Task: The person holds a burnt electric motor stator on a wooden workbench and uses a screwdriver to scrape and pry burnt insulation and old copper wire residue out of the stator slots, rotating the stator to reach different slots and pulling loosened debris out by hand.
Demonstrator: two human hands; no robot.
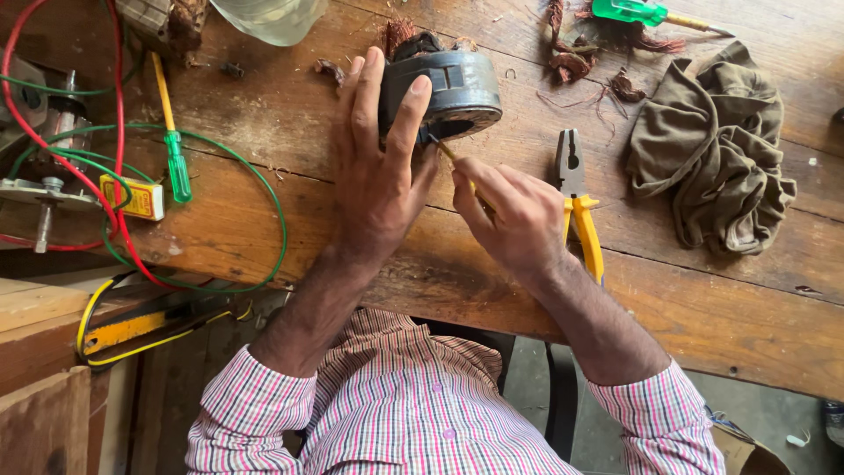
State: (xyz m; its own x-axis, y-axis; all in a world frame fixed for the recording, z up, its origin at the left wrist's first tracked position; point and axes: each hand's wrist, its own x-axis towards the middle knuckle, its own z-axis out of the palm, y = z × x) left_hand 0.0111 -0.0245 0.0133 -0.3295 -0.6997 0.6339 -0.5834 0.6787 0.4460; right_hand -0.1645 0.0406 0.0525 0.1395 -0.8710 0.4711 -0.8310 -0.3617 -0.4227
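A dark grey motor stator [448, 88], round and ringed with metal, is seen at the upper centre of the frame on a worn wooden workbench [290, 114], with frayed copper winding showing at its top edge. It is gripped by the left hand [378, 167], whose palm lies against its left side while the fingers are spread over its top. A thin yellow-handled tool [448, 151] is pinched in the right hand [514, 220], just right of centre, and its tip is set against the lower edge of the stator. Just beside the right hand, yellow-handled pliers [576, 198] are laid flat on the bench. A crumpled olive cloth [712, 158] is seen at the right, and scraps of copper wire [576, 57] lie above it beside a green-handled screwdriver [637, 12] at the top edge. At the left, a second green-handled screwdriver [171, 132], a small yellow box [134, 197] and loops of red and green wire [264, 189] are spread about a metal motor part [40, 189]. Striped shirt sleeves [255, 405] fill the lower frame.
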